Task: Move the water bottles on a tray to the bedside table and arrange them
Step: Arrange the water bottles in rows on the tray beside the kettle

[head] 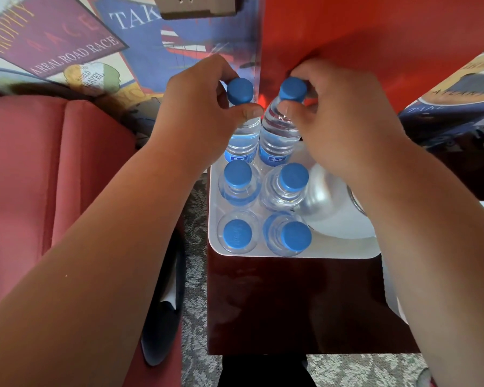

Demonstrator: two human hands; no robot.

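Bottles stand six to a white tray (333, 248) in two columns of three, the tray resting on a dark glossy bench (291, 303). The left hand (196, 107) grasps the far left bottle (242, 135) at the neck, thumb and fingers closed just under its blue cap. The right hand (338, 115) grasps the far right bottle (277, 135) the same way. Both far bottles touch each other at the shoulder. Whether they are already lifted clear of the tray floor cannot be told from this angle.

Handling notes:
- Each bottle appears full, so expect moderate weight for its size.
- Walls are thin clear plastic and ribbed; they likely give under a hard squeeze.
- The cap and neck ring are the stiffest parts and offer a ledge, so a grip there should hold.
- A neck hold lets the body swing; lift straight up to avoid knocking the four near bottles (263, 208).
- The smooth wall may be slippery if wet.

A clear rounded object (324, 191) lies on the tray beside the right column.
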